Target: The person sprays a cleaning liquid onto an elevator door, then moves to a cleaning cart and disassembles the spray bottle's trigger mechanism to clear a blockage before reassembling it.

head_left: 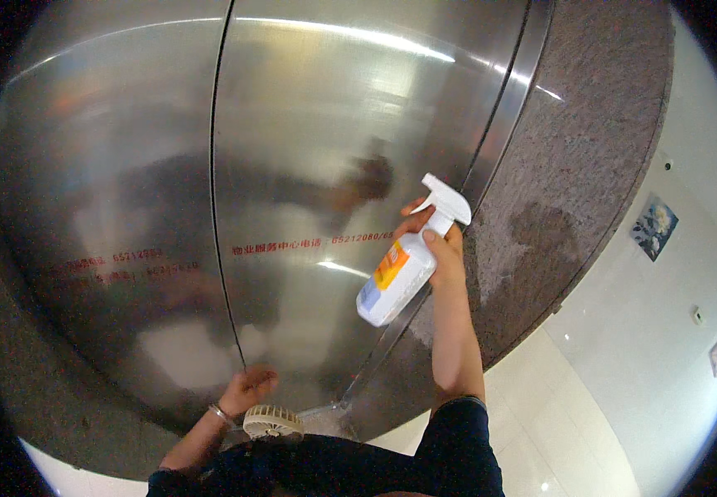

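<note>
In my right hand [445, 244] is a white spray bottle [397, 277] with an orange and blue label. My fingers wrap its neck just under the white trigger head, and the bottle tilts with its base toward the lower left. It is held in front of the right edge of a shiny steel door [309, 182]. Down at the lower middle, my left hand [251, 389] has its fingers curled in, with nothing visible in them. A bracelet circles that wrist. Close beside it, a small beige round fan [273, 422] sits at my chest.
Brown speckled stone [574, 124] frames the door on the right, with a dark wet-looking patch. A dark vertical seam splits the steel, which carries red printed lettering. Farther right are a white wall [698, 108], a flower picture [655, 225] and pale floor tiles [541, 414].
</note>
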A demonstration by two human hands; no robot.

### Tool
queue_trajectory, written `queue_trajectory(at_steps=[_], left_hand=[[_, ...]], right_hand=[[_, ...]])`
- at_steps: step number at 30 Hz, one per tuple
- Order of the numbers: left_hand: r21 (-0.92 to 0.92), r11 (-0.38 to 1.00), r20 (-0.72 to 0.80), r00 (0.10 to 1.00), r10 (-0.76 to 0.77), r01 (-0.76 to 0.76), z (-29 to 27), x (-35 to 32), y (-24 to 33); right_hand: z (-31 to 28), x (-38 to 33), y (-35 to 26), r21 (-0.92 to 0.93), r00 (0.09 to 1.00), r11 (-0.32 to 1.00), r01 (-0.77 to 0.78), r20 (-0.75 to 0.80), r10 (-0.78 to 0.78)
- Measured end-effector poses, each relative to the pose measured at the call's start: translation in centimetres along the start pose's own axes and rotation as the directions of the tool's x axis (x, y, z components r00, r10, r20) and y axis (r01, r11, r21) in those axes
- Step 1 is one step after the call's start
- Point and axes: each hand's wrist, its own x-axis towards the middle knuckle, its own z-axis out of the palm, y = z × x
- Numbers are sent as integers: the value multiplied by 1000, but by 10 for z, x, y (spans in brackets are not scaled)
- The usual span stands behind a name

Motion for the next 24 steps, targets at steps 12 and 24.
queue_trajectory(at_steps=[12, 24], left_hand=[[-206, 966, 312, 925, 216, -156, 64, 69, 149], [425, 891, 27, 986, 168, -163, 88, 58, 153]], right_hand=[[89, -85, 66, 304, 971, 924, -233, 126, 203], [61, -93, 63, 114, 993, 993, -29, -113, 42]])
